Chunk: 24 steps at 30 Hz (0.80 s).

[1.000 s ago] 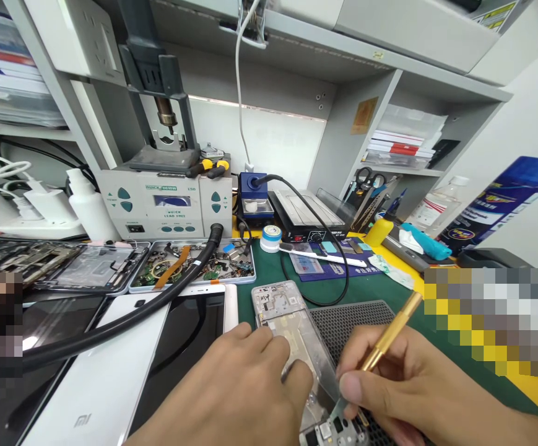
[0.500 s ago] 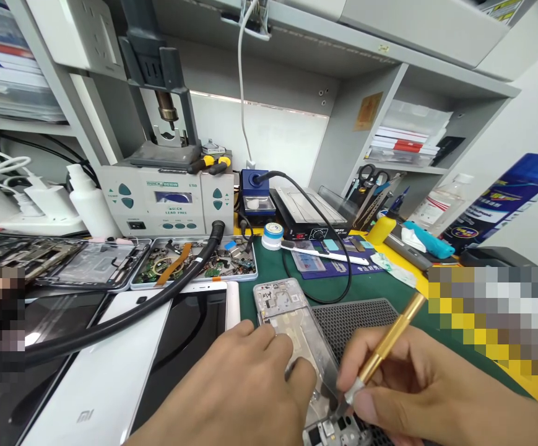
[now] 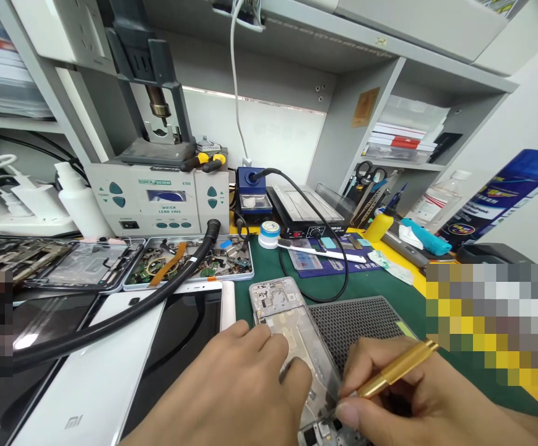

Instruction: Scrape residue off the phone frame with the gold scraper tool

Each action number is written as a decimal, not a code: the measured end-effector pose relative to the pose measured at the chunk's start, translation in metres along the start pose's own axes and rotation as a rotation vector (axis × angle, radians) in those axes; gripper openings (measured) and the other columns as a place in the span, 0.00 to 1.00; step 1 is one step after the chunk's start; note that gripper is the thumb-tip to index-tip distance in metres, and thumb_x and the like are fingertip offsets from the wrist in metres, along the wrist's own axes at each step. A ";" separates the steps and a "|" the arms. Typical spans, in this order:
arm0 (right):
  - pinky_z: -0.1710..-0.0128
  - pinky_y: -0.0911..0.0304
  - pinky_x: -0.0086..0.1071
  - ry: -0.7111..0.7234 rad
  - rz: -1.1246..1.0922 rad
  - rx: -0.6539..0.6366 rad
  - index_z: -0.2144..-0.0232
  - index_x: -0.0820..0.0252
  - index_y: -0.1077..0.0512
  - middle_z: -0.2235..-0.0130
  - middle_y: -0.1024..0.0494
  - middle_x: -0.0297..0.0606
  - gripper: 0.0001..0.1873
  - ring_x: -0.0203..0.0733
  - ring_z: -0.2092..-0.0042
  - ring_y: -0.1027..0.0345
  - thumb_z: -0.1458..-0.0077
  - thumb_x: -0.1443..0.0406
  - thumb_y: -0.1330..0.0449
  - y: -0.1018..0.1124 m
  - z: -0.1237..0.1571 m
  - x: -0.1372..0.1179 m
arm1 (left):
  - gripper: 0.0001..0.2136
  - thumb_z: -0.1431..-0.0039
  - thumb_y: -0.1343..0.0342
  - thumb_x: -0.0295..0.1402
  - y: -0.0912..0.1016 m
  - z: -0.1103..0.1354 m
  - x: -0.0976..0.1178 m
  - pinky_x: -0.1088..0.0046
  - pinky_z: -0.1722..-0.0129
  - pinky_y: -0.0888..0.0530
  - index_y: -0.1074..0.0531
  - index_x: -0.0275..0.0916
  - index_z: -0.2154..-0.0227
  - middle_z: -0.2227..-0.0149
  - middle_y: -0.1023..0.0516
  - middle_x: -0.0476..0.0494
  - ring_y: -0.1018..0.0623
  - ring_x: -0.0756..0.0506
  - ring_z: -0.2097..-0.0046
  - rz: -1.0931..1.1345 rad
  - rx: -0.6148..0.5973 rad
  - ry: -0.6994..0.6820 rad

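Observation:
A disassembled phone frame (image 3: 274, 298), grey with metal plates, lies at an angle on the mat below me. My left hand (image 3: 245, 381) is closed over its left edge, fingers curled; the fingertips are partly hidden. Between the thumb and fingers of my right hand (image 3: 389, 387) is a craft knife (image 3: 401, 370) with a gold handle. Its handle leans low to the right, and the tip end reaches the lower part of the frame, by small black and silver components (image 3: 319, 432). My right fingers hide part of the blade.
Left lie a white tablet (image 3: 96, 365), a thick black hose (image 3: 124, 328) and a tray of circuit boards (image 3: 189, 263). Behind stand a hot-air station (image 3: 157, 201) and a heating plate (image 3: 312, 214). A toothbrush (image 3: 324, 253) and a perforated black pad (image 3: 356, 322) lie on the green mat.
The knife's handle has tipped lower to the right, and its tip end has shifted slightly left. My left hand stays on the frame. The whole view has shifted slightly.

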State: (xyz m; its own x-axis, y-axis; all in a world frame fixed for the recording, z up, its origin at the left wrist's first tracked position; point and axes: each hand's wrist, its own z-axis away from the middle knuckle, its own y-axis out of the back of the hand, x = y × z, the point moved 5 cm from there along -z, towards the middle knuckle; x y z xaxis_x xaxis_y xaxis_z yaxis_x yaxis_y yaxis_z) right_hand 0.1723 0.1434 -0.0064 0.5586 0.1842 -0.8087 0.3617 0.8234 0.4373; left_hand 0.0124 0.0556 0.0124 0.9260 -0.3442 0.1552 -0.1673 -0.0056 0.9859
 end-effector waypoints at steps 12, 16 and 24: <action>0.80 0.56 0.26 -0.021 -0.131 0.013 0.72 0.56 0.34 0.80 0.41 0.21 0.19 0.30 0.78 0.50 0.43 0.55 0.29 -0.002 -0.001 0.001 | 0.04 0.32 0.45 0.27 0.000 -0.001 0.000 0.56 0.61 0.25 0.26 0.42 0.62 0.62 0.23 0.45 0.24 0.37 0.62 0.000 -0.006 0.005; 0.80 0.55 0.25 -0.023 -0.139 0.023 0.72 0.56 0.33 0.80 0.40 0.22 0.19 0.30 0.78 0.49 0.43 0.55 0.28 -0.002 -0.002 0.006 | 0.04 0.32 0.44 0.28 0.001 0.001 -0.001 0.55 0.60 0.24 0.26 0.42 0.62 0.62 0.23 0.45 0.23 0.36 0.62 0.015 0.007 0.009; 0.80 0.55 0.25 -0.011 -0.146 0.013 0.73 0.56 0.33 0.80 0.41 0.22 0.20 0.29 0.78 0.50 0.44 0.55 0.27 0.000 -0.005 0.003 | 0.04 0.32 0.45 0.28 0.000 0.000 -0.001 0.55 0.61 0.24 0.26 0.43 0.62 0.63 0.23 0.45 0.23 0.36 0.62 0.020 -0.004 0.003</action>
State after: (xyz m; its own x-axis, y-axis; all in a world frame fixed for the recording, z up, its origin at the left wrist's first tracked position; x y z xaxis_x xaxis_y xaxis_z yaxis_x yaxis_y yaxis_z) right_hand 0.1707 0.1467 -0.0108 0.5077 0.0571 -0.8596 0.4494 0.8337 0.3208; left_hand 0.0119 0.0557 0.0124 0.9233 -0.3417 0.1755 -0.1847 0.0056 0.9828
